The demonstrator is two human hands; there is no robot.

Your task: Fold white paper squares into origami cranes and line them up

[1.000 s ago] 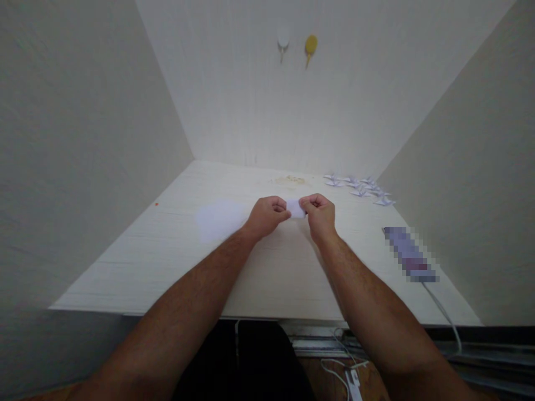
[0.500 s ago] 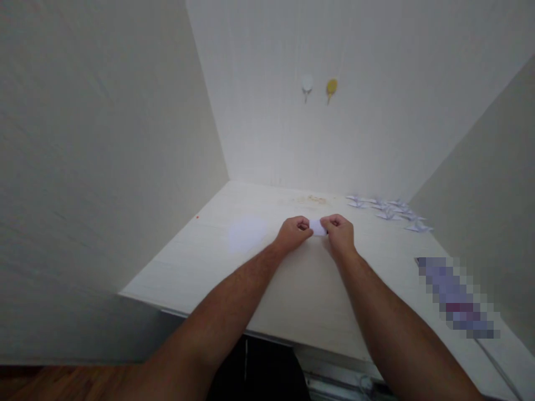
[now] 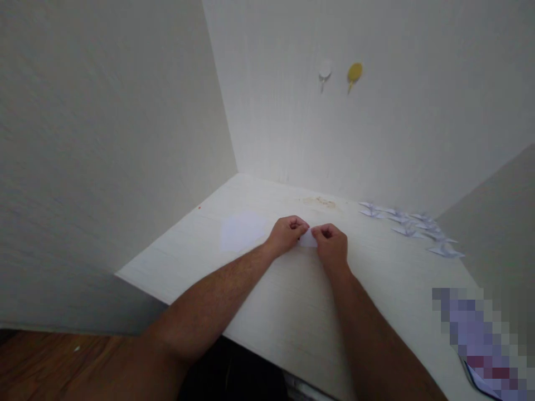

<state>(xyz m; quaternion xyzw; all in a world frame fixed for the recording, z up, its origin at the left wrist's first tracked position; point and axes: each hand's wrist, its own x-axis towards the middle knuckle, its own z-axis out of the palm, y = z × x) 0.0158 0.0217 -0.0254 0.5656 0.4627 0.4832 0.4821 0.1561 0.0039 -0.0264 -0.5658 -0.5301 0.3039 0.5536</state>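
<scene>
Quietly, from where I stand, I see both hands meeting over the tabletop (image 3: 288,306), nearer its far edge than its front one. Between them is a small white piece of paper (image 3: 308,240). The left hand (image 3: 287,234) pinches it near its upper left corner, thumb and fingers closed together; the right hand (image 3: 333,245) nips it the same way at the upper right, fingertips nearly meeting the left's. Whether the paper touches the surface, I cannot tell. Toward the left edge lies a pale sheet (image 3: 240,229), flat. Folded white paper shapes (image 3: 407,230) with pointed tips cluster by the far right corner. Near the right edge, toward the front, lies a blurred-out object (image 3: 476,328), well apart from the hands
</scene>
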